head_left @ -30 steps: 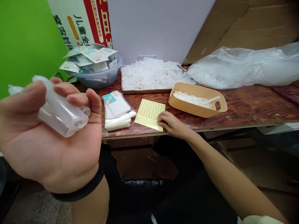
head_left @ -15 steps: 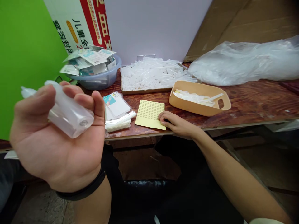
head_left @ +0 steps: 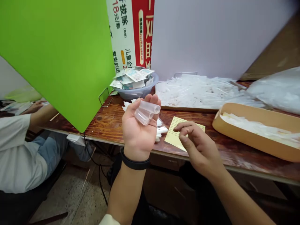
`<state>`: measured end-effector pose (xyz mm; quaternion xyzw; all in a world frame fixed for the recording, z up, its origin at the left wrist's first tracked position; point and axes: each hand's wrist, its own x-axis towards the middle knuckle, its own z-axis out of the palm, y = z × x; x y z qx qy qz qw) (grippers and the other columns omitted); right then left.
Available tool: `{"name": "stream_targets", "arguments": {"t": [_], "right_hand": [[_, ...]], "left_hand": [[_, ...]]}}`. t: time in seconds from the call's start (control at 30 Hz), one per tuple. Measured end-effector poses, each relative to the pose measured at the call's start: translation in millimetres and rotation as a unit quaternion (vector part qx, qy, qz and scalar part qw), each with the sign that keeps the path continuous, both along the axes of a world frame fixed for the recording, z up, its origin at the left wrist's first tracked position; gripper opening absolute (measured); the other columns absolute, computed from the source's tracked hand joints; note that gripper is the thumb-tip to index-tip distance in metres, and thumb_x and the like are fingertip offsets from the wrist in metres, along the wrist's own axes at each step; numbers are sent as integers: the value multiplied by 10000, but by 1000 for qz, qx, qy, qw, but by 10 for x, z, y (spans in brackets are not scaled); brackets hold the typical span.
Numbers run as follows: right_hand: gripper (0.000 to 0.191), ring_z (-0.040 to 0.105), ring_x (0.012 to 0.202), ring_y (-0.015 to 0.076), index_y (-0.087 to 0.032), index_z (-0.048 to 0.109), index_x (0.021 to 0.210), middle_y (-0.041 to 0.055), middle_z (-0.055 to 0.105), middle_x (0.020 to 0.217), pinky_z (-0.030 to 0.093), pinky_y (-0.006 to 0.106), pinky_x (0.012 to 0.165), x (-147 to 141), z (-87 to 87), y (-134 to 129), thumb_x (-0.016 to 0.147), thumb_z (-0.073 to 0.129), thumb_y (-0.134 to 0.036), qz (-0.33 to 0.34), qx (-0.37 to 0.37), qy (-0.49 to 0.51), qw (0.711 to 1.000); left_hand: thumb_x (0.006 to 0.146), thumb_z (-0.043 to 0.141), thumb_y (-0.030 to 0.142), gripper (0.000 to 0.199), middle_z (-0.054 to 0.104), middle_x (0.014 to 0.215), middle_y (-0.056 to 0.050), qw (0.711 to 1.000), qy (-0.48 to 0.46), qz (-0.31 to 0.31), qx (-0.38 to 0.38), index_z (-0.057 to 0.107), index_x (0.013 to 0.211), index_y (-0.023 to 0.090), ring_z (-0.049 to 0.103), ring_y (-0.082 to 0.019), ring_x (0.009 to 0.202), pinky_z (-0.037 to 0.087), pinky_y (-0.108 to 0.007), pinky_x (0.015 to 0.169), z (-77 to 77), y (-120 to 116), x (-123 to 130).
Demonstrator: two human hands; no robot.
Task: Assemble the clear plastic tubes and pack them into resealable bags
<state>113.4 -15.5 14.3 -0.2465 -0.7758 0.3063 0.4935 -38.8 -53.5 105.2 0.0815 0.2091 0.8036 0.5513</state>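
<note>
Left hand point(head_left: 138, 131): palm up, fingers point(head_left: 154, 100) loosely curled, cradling two clear plastic tubes point(head_left: 145, 112) against the palm, above the wooden desk point(head_left: 105, 125). Right hand point(head_left: 199, 147): fingers point(head_left: 185, 125) spread apart, holding nothing, just above a yellow dotted sheet point(head_left: 174, 139) lying on the desk; contact with the sheet cannot be told.

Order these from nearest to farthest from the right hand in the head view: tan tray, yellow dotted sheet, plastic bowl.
From the right hand:
1. Yellow dotted sheet: just left.
2. Tan tray: right.
3. Plastic bowl: far left.
</note>
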Motion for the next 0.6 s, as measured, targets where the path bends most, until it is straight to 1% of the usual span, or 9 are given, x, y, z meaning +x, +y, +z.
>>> {"name": "stream_targets", "arguments": {"t": [0.1,0.2,0.27,0.37,0.5,0.6], "right_hand": [[91,529,877,207,-235,494,835,70,525,951,447,376,766,-326,258,-180,919,473,-261,4,-2,92,996],[102,535,896,203,-229,507,809,59,526,952,452,394,823,-576,418,-224,908,495,-251,42,-25,158,986],[114,533,892,193,-225,504,789,45,527,922,439,407,880,-706,459,-227,902,500,-234,59,-40,182,981],[121,522,862,181,-224,502,778,31,519,873,432,406,896,-854,470,-250,899,497,-215,56,-42,188,980],[125,522,855,179,-223,501,772,28,514,861,445,391,867,-969,485,-311,897,504,-219,34,-19,187,982],[122,521,836,178,-224,505,776,29,512,848,463,374,811,-1008,504,-347,898,506,-224,12,-9,186,983]], "left_hand": [[876,454,200,176,691,1025,-27,1000,1,1,14,608,958,177,618,-181,1113,519,-314,941,-12,25,6],[878,447,217,205,677,1101,-28,999,23,-13,19,616,989,186,575,-189,1178,493,-322,971,-19,35,-3],[874,449,225,209,669,1130,-35,999,32,-23,20,625,975,179,552,-194,1205,487,-306,971,-30,35,-25],[867,457,230,200,665,1148,-39,999,35,-20,13,637,937,177,547,-192,1207,497,-275,943,-38,15,-77],[875,451,241,219,661,1153,-30,1000,29,0,-3,633,984,188,565,-173,1180,501,-258,930,-10,-41,-131],[873,457,237,231,652,1167,-31,1000,13,0,-9,625,1023,188,554,-179,1195,495,-260,941,18,-73,-137]]}}
